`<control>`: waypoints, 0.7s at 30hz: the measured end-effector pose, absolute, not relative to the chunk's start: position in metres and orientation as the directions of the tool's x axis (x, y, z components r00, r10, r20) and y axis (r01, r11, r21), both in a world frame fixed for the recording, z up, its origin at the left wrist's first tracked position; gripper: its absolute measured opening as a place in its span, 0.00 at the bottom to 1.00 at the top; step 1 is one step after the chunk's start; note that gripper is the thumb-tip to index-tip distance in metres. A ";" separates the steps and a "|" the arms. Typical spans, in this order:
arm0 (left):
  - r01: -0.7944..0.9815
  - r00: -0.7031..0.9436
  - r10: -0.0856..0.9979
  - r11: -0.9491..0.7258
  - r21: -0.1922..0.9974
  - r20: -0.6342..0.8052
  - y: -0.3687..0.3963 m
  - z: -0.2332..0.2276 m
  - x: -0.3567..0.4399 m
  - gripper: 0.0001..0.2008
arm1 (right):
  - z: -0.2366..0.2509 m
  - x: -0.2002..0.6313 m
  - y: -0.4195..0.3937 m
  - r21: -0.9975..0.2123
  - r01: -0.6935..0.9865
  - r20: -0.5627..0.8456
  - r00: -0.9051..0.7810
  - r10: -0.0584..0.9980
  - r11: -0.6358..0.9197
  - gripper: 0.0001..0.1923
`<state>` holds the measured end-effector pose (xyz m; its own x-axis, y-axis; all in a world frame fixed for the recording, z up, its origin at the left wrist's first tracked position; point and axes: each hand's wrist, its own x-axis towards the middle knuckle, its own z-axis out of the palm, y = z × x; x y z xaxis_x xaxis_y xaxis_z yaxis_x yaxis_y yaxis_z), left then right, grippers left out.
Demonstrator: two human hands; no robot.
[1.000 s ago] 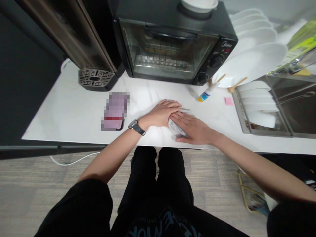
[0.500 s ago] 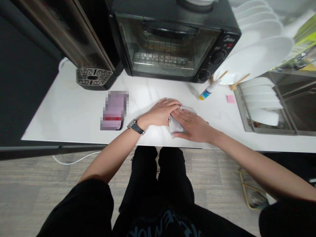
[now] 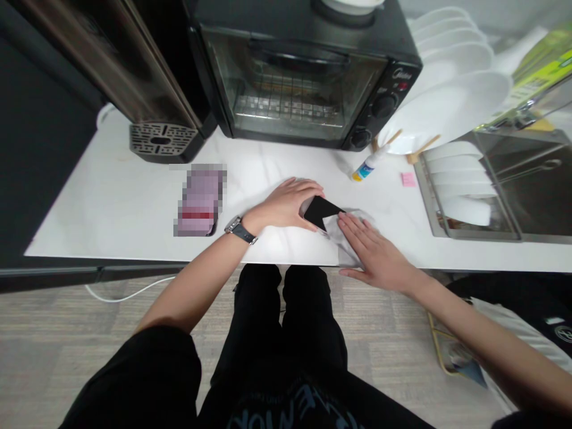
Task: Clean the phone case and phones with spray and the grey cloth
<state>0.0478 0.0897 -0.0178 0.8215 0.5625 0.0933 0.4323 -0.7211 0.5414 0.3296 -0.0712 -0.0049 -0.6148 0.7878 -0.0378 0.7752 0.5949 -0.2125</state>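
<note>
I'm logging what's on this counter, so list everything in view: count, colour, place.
Toaster oven: one, black, back of counter.
Appliance with a grille: one, dark, left of the oven.
Phone: one, blurred purple, left of the hands.
Black card: one, under the left fingertips.
Clear bag: one, greyish, under the right hand.
Small bottle: one, white, lying right of the oven.
Pink note: one, beside the sink.
Plates: several, white, racked at right.
Counter: one, white.
Watch: one, dark, left wrist.
Left hand: on the card.
Right hand: flat on the bag.
</note>
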 end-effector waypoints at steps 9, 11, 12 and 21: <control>0.433 0.838 0.537 -0.761 0.484 0.095 0.090 -0.023 0.043 0.36 | -0.012 0.266 0.004 -0.312 0.664 -0.068 -0.729 0.681 0.679 0.54; 0.437 0.832 0.545 -0.756 0.488 0.100 0.089 -0.022 0.043 0.36 | -0.015 0.263 0.017 -0.323 0.672 -0.082 -0.722 0.687 0.667 0.52; 0.437 0.833 0.544 -0.754 0.491 0.094 0.089 -0.022 0.043 0.35 | -0.016 0.263 0.020 -0.326 0.672 -0.079 -0.720 0.689 0.665 0.51; 0.426 0.843 0.528 -0.771 0.474 0.100 0.090 -0.020 0.044 0.33 | -0.004 0.308 -0.034 -0.383 0.614 -0.029 -0.755 0.655 0.690 0.58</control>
